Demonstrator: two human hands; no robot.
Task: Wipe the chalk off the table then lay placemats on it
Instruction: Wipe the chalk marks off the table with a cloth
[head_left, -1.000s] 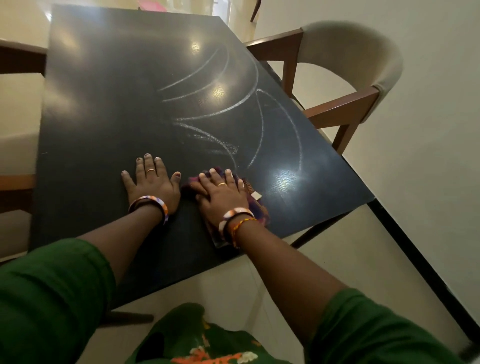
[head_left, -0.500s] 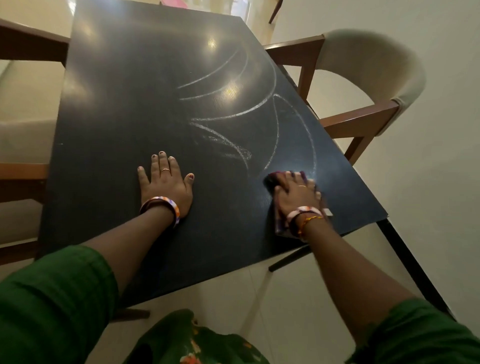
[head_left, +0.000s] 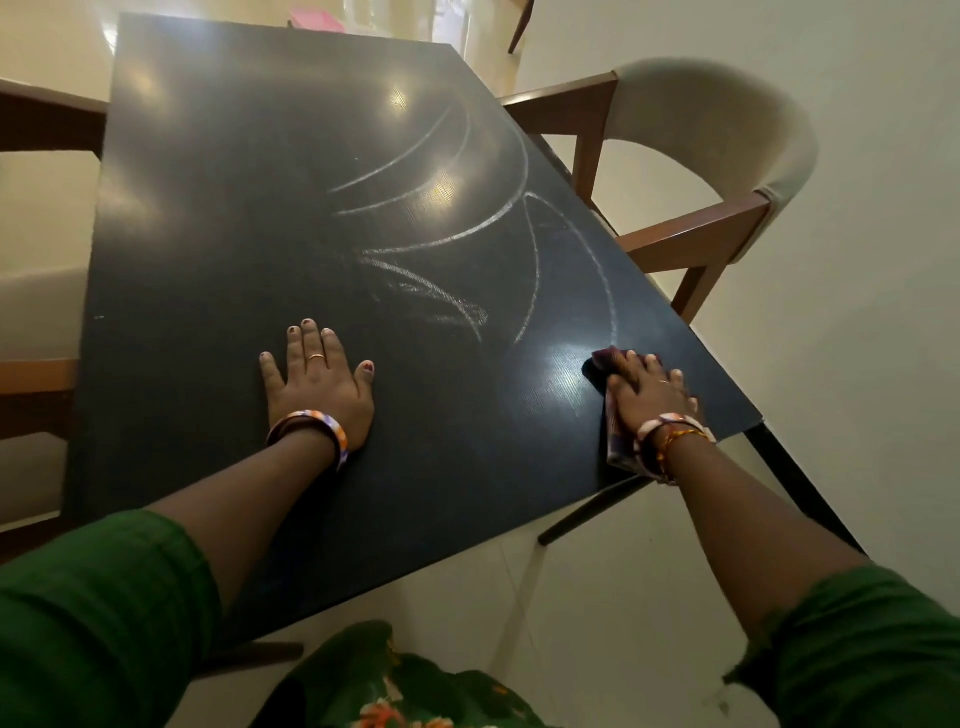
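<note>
Dark table (head_left: 218, 218) at frame centre carries chalk arcs (head_left: 467, 228); right hand (head_left: 649, 392) presses cloth (head_left: 602, 364) flat at lower right, left hand (head_left: 317, 376) splayed. Near that edge, cloth may slip off.

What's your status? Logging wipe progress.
Left hand flat on table. Right hand presses cloth near right edge. Chalk lines remain. Nothing blocking.
</note>
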